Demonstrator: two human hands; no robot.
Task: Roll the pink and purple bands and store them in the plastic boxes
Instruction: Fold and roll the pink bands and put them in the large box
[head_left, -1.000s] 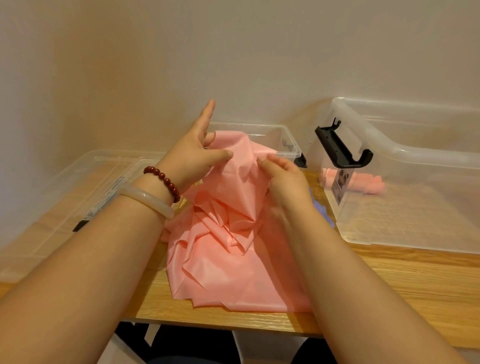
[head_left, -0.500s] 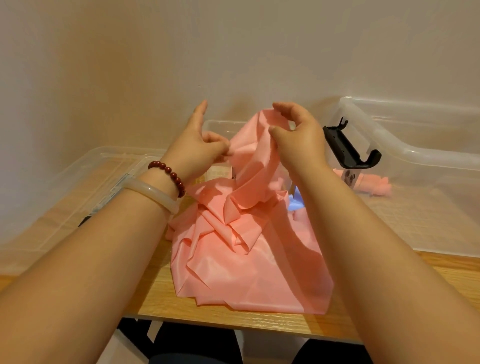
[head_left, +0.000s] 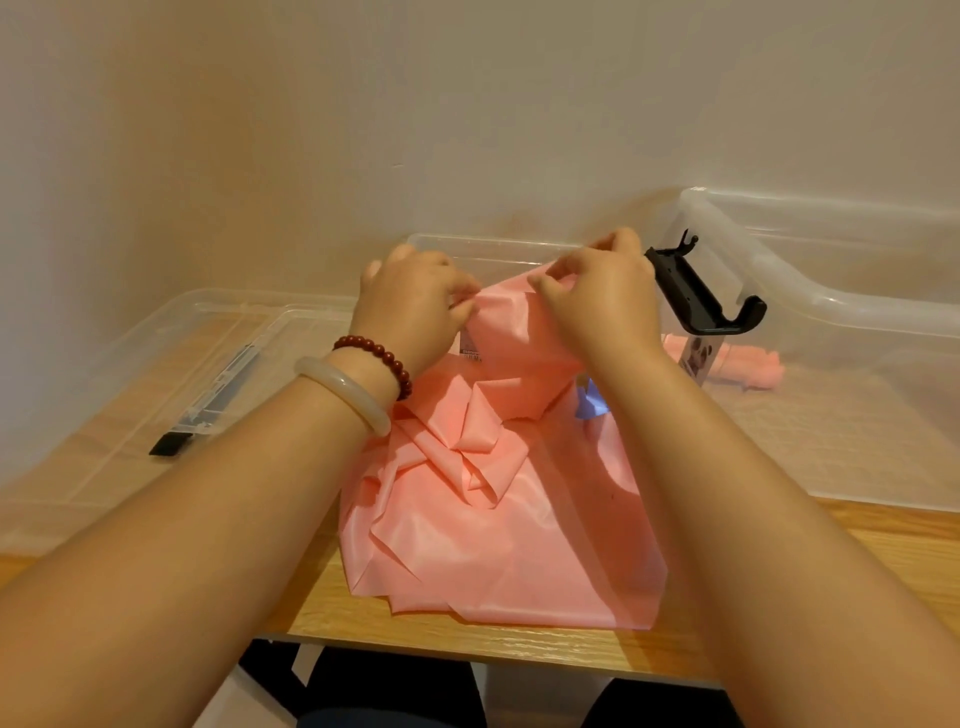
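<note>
left hand (head_left: 410, 306) pinches top edge of crumpled thin pink band (head_left: 498, 519) | right hand (head_left: 597, 296) has dropped level, pinching same edge | likely straightening; rolling not begun

Glossy smooth pink band (head_left: 498, 540), clear plastic box (head_left: 841, 312), wood-grain table (head_left: 519, 644)

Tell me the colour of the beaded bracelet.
The beaded bracelet is dark red, clearest in the head view.
</note>
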